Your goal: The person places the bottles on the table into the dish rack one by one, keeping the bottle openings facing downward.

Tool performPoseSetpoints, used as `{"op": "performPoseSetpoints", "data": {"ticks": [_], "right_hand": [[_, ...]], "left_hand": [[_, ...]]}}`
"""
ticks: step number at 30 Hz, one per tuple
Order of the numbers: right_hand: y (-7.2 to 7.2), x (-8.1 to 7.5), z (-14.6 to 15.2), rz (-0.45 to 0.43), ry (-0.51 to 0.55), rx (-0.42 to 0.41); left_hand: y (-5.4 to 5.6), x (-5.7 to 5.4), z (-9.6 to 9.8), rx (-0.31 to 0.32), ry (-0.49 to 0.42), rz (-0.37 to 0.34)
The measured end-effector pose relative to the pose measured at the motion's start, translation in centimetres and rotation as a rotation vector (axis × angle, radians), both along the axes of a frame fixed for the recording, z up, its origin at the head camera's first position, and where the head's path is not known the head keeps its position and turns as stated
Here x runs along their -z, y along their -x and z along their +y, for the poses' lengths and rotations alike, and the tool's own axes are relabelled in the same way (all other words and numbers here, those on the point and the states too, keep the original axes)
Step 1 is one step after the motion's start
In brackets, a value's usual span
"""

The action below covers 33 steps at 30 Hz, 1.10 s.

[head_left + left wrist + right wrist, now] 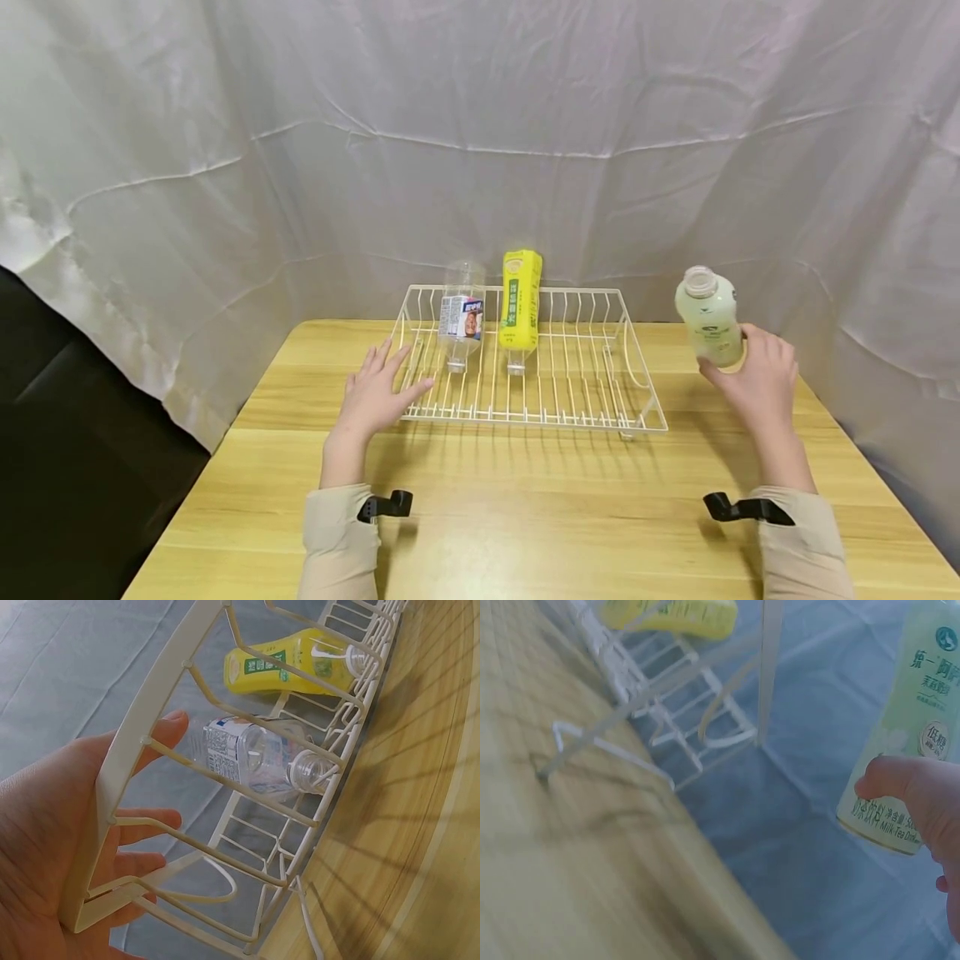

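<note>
My right hand (761, 379) grips a pale green milk-tea bottle (708, 312) near its base, right of the rack. The bottle is raised and leans slightly left, its translucent cap on top. In the right wrist view the thumb presses on the label of the milk-tea bottle (907, 727). My left hand (375, 396) lies at the left side of a white wire dish rack (525, 421), fingers spread. A clear plastic bottle (461, 321) with a printed label lies neck down in the rack. Beside it slants a yellow bottle (520, 300), also neck down.
The rack stands on a wood-grain table (480, 517) in front of a hanging grey cloth (480, 108). Wire dividers fill the rack's right half. A dark surface (67, 433) shows beyond the table's left edge.
</note>
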State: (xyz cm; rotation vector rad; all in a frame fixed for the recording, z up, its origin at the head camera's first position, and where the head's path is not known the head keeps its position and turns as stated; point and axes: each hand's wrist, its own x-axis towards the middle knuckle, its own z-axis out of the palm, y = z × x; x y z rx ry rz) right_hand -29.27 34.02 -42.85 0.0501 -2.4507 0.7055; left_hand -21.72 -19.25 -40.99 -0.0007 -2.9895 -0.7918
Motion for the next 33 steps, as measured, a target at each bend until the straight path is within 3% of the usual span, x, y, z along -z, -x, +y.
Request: {"op": "performPoseSetpoints", "data": {"ticks": [7,12,17,22,28,33], "right_hand": [[-1.2,-2.2,-2.1,0.109,-0.102,-0.01],[-1.6,-3.0,-3.2,0.198,-0.199,-0.038],[-2.0,-3.3,-4.0,0.323,-0.316,-0.077],[-2.5,-3.7,-5.6,0.424,-0.394,-0.127],[-3.1,-3.7,-7.4,0.406,-0.436,-0.177],[-3.4,-3.3,-8.8,0.405,-0.454,-0.208]], "left_hand": [[0.0,-0.1,0.1,-0.004,0.016,0.033],[-0.4,-1.1,0.9,0.007,0.039,0.125],[-1.1,-2.7,2.9,0.067,0.079,0.305],[-1.5,-3.4,5.0,0.154,0.121,0.521],[-1.6,-3.4,7.2,0.282,0.11,0.799],[-1.8,-3.4,8.5,0.315,0.105,0.892]]}}
